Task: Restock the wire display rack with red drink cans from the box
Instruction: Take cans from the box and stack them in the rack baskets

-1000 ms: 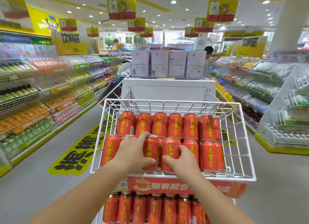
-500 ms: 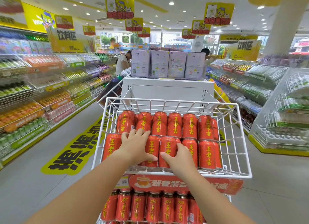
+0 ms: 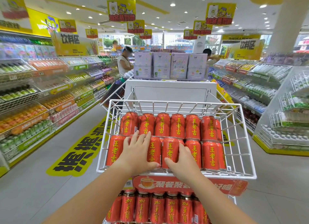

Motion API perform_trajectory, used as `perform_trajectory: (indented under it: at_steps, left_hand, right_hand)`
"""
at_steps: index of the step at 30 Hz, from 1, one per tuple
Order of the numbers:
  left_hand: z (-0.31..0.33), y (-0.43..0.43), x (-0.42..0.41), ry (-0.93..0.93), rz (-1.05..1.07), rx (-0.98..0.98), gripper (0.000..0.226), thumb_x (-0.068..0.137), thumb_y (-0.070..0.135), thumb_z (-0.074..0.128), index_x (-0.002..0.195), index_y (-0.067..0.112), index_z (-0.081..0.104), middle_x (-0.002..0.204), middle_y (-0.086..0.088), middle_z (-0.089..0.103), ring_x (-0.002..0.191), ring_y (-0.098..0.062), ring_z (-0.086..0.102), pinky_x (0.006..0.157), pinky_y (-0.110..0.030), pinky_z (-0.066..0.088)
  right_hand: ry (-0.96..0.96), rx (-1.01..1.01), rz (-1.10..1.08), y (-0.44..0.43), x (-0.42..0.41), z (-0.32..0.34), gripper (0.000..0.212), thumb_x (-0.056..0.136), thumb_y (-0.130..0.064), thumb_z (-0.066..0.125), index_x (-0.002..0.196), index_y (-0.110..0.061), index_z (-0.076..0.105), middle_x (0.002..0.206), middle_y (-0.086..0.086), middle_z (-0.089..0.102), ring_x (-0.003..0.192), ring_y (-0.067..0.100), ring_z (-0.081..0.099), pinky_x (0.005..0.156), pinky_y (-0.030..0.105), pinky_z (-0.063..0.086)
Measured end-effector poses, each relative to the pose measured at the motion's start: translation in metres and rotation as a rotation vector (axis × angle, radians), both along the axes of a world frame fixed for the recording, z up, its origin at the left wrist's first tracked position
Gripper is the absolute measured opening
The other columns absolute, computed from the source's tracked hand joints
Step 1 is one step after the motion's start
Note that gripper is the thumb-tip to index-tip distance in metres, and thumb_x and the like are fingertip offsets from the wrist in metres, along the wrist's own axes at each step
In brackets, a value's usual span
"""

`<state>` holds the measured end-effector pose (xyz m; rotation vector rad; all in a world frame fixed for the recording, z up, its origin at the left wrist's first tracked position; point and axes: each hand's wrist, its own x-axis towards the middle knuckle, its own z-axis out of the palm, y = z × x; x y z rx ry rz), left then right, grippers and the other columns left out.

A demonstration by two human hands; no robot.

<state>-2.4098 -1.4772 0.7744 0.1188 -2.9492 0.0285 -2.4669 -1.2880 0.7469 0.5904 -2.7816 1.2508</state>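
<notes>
I am at the seating step: the cans are in the wire display rack (image 3: 175,102), and I am squaring up the front row, not carrying anything.

My left hand (image 3: 138,150) lies flat on that row, left of the middle. Its fingers (image 3: 145,136) are spread and fairly straight, reaching up over the can tops towards the back row (image 3: 177,125), and they cover one can almost wholly. The thumb presses low on the face of the next can (image 3: 153,151), close to the front rim.

My right hand (image 3: 182,158) is just beside it. Its thumb lies across the lower front of the middle can (image 3: 170,150) and its fingers run up that can's right side into the gap with its neighbour. Whether they curl round the can or only push on it, I cannot tell.

Both rows of red cans stand upright with labels forward and fill the basket nearly from the left wall to the right. The end can (image 3: 209,155) sits near the front right corner. Below the red banner (image 3: 184,185), the lower tier (image 3: 157,208) is also packed.

The box is nowhere in view, so I judge this tier close to done. Next I should ease both hands off without tipping the two cans under them, check that the front row sits even along the rim, and then turn to wherever the box is for more cans if any gap remains.
</notes>
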Motion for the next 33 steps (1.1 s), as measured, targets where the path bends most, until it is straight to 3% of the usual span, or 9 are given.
perform_trajectory:
  at_steps: [5,10,15,19,24,27,31,33]
  left_hand:
    - [0.001,0.001,0.002,-0.054,-0.013,-0.019,0.117,0.082,0.083,0.045,0.160,0.017,-0.013,0.169,-0.001,-0.001,0.155,-0.028,-0.013,0.124,-0.055,0.002]
    - [0.000,0.002,0.004,-0.053,-0.003,-0.049,0.119,0.080,0.085,0.044,0.160,0.016,-0.012,0.169,-0.003,-0.004,0.155,-0.028,-0.014,0.124,-0.055,0.003]
    - [0.001,0.008,0.016,-0.040,-0.007,-0.071,0.117,0.079,0.084,0.043,0.160,0.019,-0.011,0.169,-0.007,-0.004,0.155,-0.030,-0.013,0.124,-0.056,0.002]
    - [0.001,0.011,0.031,-0.009,-0.004,-0.118,0.115,0.080,0.086,0.037,0.160,0.021,-0.013,0.169,-0.009,-0.002,0.154,-0.036,-0.013,0.123,-0.057,0.004]
    - [-0.002,0.007,0.056,0.064,-0.020,-0.118,0.110,0.079,0.084,0.033,0.161,0.023,-0.009,0.169,-0.010,0.002,0.154,-0.039,-0.009,0.123,-0.056,0.005]
    - [-0.008,0.001,0.073,0.095,-0.032,-0.077,0.110,0.077,0.085,0.031,0.161,0.025,-0.004,0.169,-0.009,0.005,0.155,-0.038,-0.007,0.123,-0.056,0.006]
    - [-0.025,-0.011,0.103,0.086,-0.056,-0.074,0.108,0.077,0.084,0.031,0.162,0.021,0.009,0.168,-0.012,0.014,0.155,-0.038,0.003,0.122,-0.057,0.011]
    - [-0.038,-0.016,0.119,0.056,-0.077,-0.096,0.107,0.077,0.081,0.034,0.161,0.019,0.014,0.166,-0.014,0.019,0.154,-0.039,0.011,0.121,-0.058,0.016]
  right_hand:
    - [-0.053,0.029,0.017,0.004,-0.003,0.001,0.047,0.084,-0.050,0.063,0.126,-0.037,0.045,0.111,-0.009,0.047,0.093,0.008,0.057,0.084,0.036,0.054]
    - [-0.104,0.112,0.002,0.004,-0.002,0.007,0.070,0.080,-0.058,0.062,0.139,-0.031,0.036,0.119,-0.005,0.045,0.097,0.015,0.059,0.083,0.038,0.055]
    - [0.086,0.358,-0.060,0.007,0.003,0.011,0.097,0.086,-0.065,0.054,0.157,-0.013,0.012,0.147,0.007,0.036,0.133,0.028,0.042,0.106,0.043,0.044]
    - [0.341,0.500,-0.067,0.009,0.016,0.015,0.097,0.089,-0.067,0.043,0.158,-0.008,0.010,0.158,0.011,0.029,0.143,0.029,0.032,0.115,0.041,0.035]
    - [0.436,0.603,-0.012,0.007,0.041,0.012,0.088,0.093,-0.067,0.031,0.160,-0.014,0.013,0.166,0.014,0.013,0.153,0.032,0.011,0.124,0.047,0.012]
    - [0.468,0.617,-0.007,0.001,0.062,0.007,0.088,0.088,-0.068,0.018,0.159,-0.015,0.022,0.165,0.017,0.019,0.152,0.035,0.016,0.122,0.051,0.015]
    - [0.472,0.641,-0.027,-0.010,0.094,-0.002,0.085,0.089,-0.067,0.024,0.154,-0.014,0.038,0.158,0.019,0.035,0.146,0.038,0.032,0.118,0.055,0.027]
    - [0.456,0.665,-0.021,-0.016,0.111,-0.011,0.083,0.090,-0.066,0.025,0.155,-0.014,0.036,0.159,0.018,0.033,0.148,0.036,0.029,0.120,0.054,0.024]
